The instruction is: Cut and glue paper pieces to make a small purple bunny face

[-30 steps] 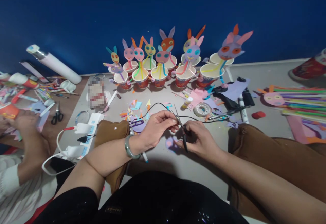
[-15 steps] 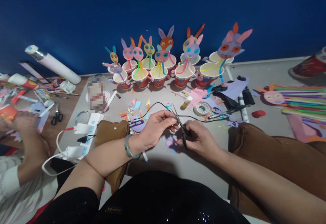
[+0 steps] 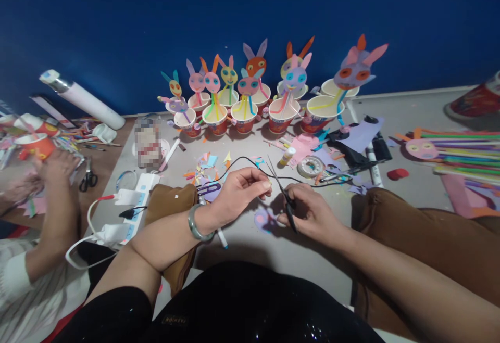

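Observation:
My right hand grips a pair of scissors with dark handles, its blades pointing up and to the left. My left hand is closed in a pinch just left of the blades; whatever lies between thumb and fingers is too small to make out. Below and between both hands, a round purple paper face lies on the table. A blue-tipped pen rests under my left wrist. Paper scraps are scattered beyond my left hand, and a roll of tape sits beyond the right.
Several paper cups with paper rabbit heads stand along the blue wall. A black cable crosses the table. Brown cushions flank me, with a power strip at left. A co-worker's hand is beside an orange cup.
My right hand and the scissors have shifted slightly right, away from my left hand, which stays pinched. At far left the co-worker's arm and orange cup have moved right and away.

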The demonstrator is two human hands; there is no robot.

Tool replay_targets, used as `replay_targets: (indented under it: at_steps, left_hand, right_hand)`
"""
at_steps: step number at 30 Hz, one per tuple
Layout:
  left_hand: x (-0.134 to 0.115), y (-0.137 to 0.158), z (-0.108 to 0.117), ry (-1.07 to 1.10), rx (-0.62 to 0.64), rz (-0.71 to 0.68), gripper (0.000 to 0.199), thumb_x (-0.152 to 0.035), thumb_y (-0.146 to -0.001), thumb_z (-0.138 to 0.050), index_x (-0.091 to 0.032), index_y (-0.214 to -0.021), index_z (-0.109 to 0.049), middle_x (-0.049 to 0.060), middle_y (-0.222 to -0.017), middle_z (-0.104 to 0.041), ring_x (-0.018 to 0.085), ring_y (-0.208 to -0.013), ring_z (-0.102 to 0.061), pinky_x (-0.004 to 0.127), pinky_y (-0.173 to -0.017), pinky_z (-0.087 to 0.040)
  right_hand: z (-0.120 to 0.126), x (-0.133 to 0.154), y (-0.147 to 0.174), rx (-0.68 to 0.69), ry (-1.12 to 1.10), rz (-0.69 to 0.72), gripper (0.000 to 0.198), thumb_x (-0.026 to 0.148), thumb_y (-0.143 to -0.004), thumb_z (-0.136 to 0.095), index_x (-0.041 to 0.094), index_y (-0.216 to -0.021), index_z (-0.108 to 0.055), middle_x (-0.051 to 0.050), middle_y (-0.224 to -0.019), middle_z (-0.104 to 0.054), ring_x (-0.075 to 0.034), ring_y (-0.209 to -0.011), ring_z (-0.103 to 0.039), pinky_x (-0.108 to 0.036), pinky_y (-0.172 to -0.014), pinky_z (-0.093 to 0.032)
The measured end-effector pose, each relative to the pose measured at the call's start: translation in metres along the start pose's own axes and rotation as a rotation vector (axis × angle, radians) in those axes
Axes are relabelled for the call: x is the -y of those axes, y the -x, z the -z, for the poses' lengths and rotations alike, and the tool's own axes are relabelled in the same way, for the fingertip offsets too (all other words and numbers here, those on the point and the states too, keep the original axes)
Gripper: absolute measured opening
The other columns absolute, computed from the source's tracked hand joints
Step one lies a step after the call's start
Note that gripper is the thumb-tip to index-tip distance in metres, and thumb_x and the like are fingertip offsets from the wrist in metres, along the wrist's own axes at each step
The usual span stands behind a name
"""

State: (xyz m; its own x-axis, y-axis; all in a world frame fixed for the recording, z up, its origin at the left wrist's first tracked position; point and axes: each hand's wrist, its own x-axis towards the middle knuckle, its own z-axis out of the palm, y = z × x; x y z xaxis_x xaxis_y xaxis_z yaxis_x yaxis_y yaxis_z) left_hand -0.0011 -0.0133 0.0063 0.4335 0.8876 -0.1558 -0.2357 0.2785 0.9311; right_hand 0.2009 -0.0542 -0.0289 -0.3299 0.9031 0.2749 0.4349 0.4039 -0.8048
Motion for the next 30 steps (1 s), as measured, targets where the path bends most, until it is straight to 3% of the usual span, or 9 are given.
replay_targets:
  at_steps: [6, 15, 30]
  left_hand:
    - [-0.009, 0.000, 0.007, -0.106, 0.032, -0.041, 0.026, -0.037, -0.080, -0.079, -0.016, -0.080, -0.063, -0.001, -0.070, -0.064, 0.007, -0.063, -0.058, 0.021, -0.063, -0.049]
    - [-0.013, -0.002, 0.010, -0.241, 0.060, -0.138, 0.010, -0.021, -0.078, -0.072, -0.015, -0.080, -0.064, -0.001, -0.074, -0.067, 0.008, -0.068, -0.060, 0.021, -0.067, -0.050]
    - [-0.014, -0.003, 0.012, -0.288, 0.069, -0.185, 0.012, -0.025, -0.077, -0.073, -0.016, -0.078, -0.064, -0.001, -0.071, -0.063, 0.008, -0.065, -0.055, 0.021, -0.064, -0.047]
  right_hand:
    - [0.013, 0.008, -0.006, 0.039, 0.001, 0.083, 0.044, 0.052, -0.088, -0.070, 0.024, -0.072, -0.040, 0.004, -0.066, -0.053, -0.014, -0.062, -0.047, -0.032, -0.068, -0.036]
    - [0.013, 0.004, -0.004, 0.067, 0.056, 0.144, 0.043, 0.045, -0.087, -0.073, 0.023, -0.074, -0.039, 0.006, -0.067, -0.050, -0.012, -0.061, -0.044, -0.032, -0.071, -0.035]
    - [0.017, 0.004, -0.005, 0.092, 0.049, 0.147, 0.040, 0.040, -0.088, -0.071, 0.024, -0.074, -0.039, 0.006, -0.065, -0.050, -0.013, -0.062, -0.043, -0.031, -0.071, -0.036]
